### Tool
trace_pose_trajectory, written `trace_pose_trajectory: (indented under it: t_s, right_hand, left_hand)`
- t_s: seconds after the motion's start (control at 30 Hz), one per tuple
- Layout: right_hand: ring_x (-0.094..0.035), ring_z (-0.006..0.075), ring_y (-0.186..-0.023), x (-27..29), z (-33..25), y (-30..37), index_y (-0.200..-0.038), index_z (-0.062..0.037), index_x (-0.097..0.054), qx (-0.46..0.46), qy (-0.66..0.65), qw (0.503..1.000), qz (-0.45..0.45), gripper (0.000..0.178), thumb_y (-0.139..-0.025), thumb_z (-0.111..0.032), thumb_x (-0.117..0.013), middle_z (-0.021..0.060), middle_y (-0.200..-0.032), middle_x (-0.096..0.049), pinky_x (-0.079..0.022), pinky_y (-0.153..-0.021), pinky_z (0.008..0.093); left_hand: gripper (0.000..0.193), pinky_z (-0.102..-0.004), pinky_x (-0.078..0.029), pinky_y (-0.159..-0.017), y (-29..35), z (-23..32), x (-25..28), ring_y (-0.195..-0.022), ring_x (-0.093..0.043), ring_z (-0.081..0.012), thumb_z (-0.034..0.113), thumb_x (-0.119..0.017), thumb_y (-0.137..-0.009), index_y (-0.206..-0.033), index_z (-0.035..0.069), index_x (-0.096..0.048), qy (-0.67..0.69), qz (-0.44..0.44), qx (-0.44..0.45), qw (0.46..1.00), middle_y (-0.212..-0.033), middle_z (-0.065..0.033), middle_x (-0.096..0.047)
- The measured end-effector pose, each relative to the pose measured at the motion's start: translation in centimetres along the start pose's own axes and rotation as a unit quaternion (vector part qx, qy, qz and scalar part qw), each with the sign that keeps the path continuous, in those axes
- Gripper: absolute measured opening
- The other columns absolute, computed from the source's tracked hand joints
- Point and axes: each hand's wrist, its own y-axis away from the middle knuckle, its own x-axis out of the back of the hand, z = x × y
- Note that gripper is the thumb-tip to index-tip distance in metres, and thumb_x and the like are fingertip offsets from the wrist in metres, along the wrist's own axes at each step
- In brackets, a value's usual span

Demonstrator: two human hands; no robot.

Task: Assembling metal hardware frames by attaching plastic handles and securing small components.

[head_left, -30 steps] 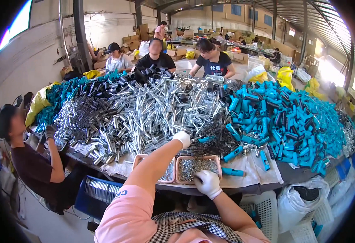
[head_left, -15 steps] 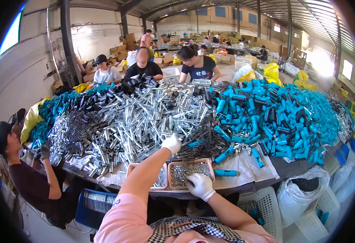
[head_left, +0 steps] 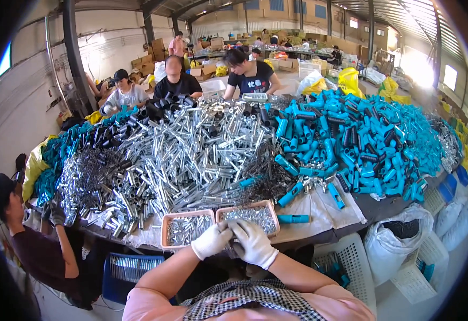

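Both gloved hands meet at 6 o'clock, just in front of two pink trays. The left hand and right hand touch, fingers curled in, maybe pinching a small part, but I cannot tell what. The right tray of little metal bits sits just above them. It looks like a putting-together step; next probably calls for a careful, tiny push
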Motion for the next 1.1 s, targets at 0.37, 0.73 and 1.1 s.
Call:
trace_pose_trajectory:
  t_s: [0.37,0.73,1.1]
  right_hand:
    - [-0.063,0.0224,-0.089,1.2,2.3,3.1,-0.117,0.0048,-0.056,-0.31,-0.266,0.912,0.026,0.042,-0.089,-0.024,-0.069,0.014,-0.097,-0.064,-0.049,-0.083,0.0348]
    - [-0.065,0.0391,-0.081,-0.2,0.4,4.8,-0.111,-0.0028,-0.063,-0.199,-0.151,0.96,-0.124,0.039,-0.077,-0.016,-0.076,0.0192,-0.093,-0.066,-0.051,-0.071,0.0447]
    - [-0.06,0.0343,-0.114,-2.8,0.4,9.9,-0.131,0.0012,-0.053,-0.118,-0.226,0.94,-0.228,0.056,-0.083,-0.019,-0.073,0.0197,-0.125,-0.06,-0.044,-0.102,0.037]
  left_hand:
    - [0.017,-0.0252,-0.042,-0.048,0.9,3.7,1.8,-0.055,-0.052,-0.0107,0.021,-0.056,-0.099,-0.087,0.009,-0.059,0.469,0.28,0.091,0.833,-0.071,-0.0003,-0.056]
    - [0.007,-0.0291,-0.051,-0.063,3.2,5.6,-0.1,-0.069,-0.064,-0.0145,0.007,-0.07,-0.085,-0.087,0.0,-0.071,0.022,0.114,0.005,0.993,-0.078,-0.0073,-0.067]
    - [0.06,-0.0343,-0.055,-0.087,0.4,4.3,-1.0,-0.098,-0.068,-0.0229,0.003,-0.071,-0.075,-0.133,-0.003,-0.055,0.058,-0.236,-0.001,0.97,-0.108,-0.0151,-0.069]
